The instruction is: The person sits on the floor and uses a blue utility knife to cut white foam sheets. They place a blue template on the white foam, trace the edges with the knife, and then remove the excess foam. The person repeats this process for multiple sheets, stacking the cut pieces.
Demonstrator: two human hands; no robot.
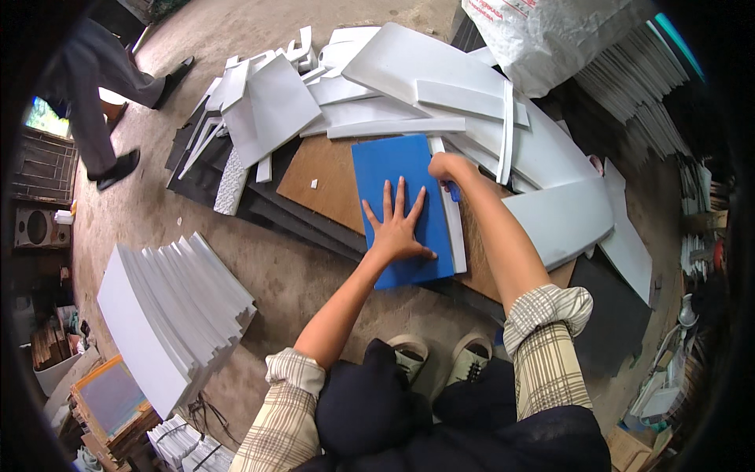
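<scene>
My left hand (397, 224) lies flat with fingers spread on a blue rectangular board (389, 169). The board rests on a brown wooden panel (318, 177) on the ground. My right hand (447, 167) is closed around a small blue-handled tool (454, 191) at the blue board's right edge, near its top. A narrow white strip (454, 228) runs along that right edge, under the blue board's side. My feet in pale shoes (440, 358) show below the panel.
Several white foam sheets and offcuts (393, 86) are heaped behind the panel. A stack of curved white sheets (169, 311) lies at the left. Another person's legs (102, 94) stand at the top left. A white sack (550, 35) sits at the top right.
</scene>
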